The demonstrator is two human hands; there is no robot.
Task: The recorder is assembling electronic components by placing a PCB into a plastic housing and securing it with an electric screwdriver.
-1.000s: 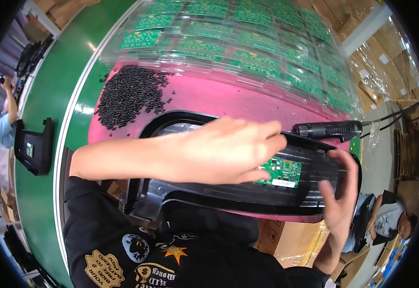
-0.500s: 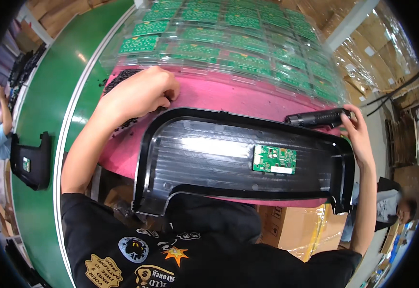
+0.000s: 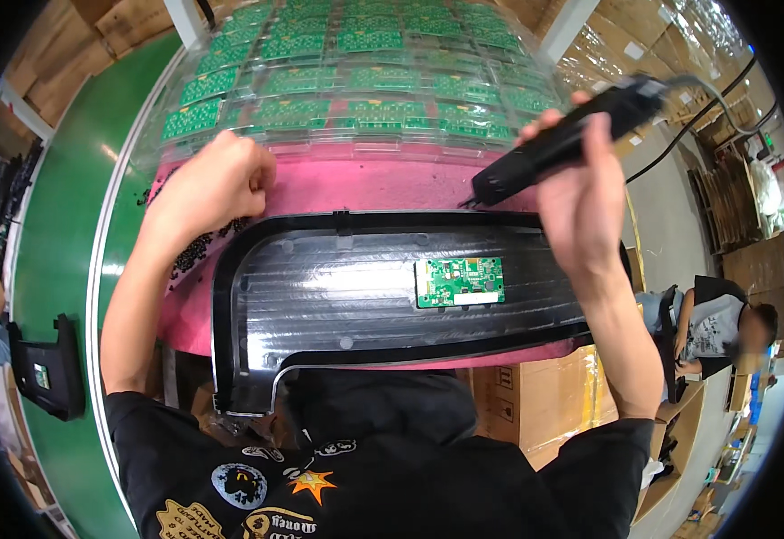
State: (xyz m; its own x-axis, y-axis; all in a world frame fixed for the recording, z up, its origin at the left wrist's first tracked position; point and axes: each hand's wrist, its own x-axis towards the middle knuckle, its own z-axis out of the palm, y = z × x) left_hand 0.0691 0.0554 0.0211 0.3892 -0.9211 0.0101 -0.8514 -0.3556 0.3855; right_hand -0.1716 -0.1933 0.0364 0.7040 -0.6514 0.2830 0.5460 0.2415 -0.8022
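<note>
A black plastic housing (image 3: 338, 314) lies in front of me like a shallow tray, its right end partly behind my right forearm. Inside it, right of the middle, sits a small green circuit board (image 3: 460, 280). My right hand (image 3: 580, 220) is wrapped round a black electric screwdriver (image 3: 535, 162), tilted with its tip low and left, near the housing's far rim. At the far left corner, my left hand (image 3: 208, 189) has its fingers curled together over the pile of small black screws (image 3: 196, 254). Whatever they pinch is hidden.
Clear plastic trays (image 3: 374, 115) of green circuit boards line the back of the pink mat (image 3: 347, 184). A green work surface (image 3: 59, 278) at left carries another black housing (image 3: 46, 368). Cardboard boxes (image 3: 535, 404) stand below, and a cable trails from the screwdriver. Other people sit at both sides.
The screwdriver has been lifted off the mat in my right hand and swung left over the housing, tip downward. My left hand stays by the screws. The whole view has shifted.
</note>
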